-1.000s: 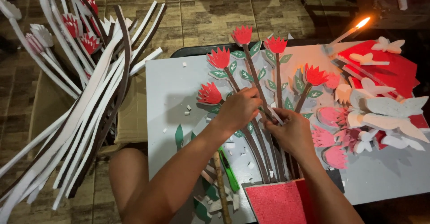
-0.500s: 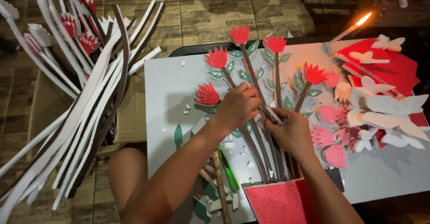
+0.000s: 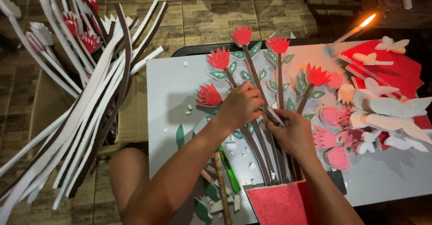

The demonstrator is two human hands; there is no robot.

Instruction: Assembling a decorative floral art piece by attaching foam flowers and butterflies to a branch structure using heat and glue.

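Left hand (image 3: 240, 105) and right hand (image 3: 292, 132) fingers clamped on brown foam stems (image 3: 263, 117) | green cutter (image 3: 229, 168) below | lit candle (image 3: 355, 29) far right | stem bases hidden behind red foam block (image 3: 276, 204)

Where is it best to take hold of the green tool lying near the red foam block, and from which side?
Probably grip the green tool at its middle, coming from above and the left. It lies flat on the grey board, long and narrow, beside a wooden stick. The left hand's forearm crosses above its upper end, and stems crowd its right side.
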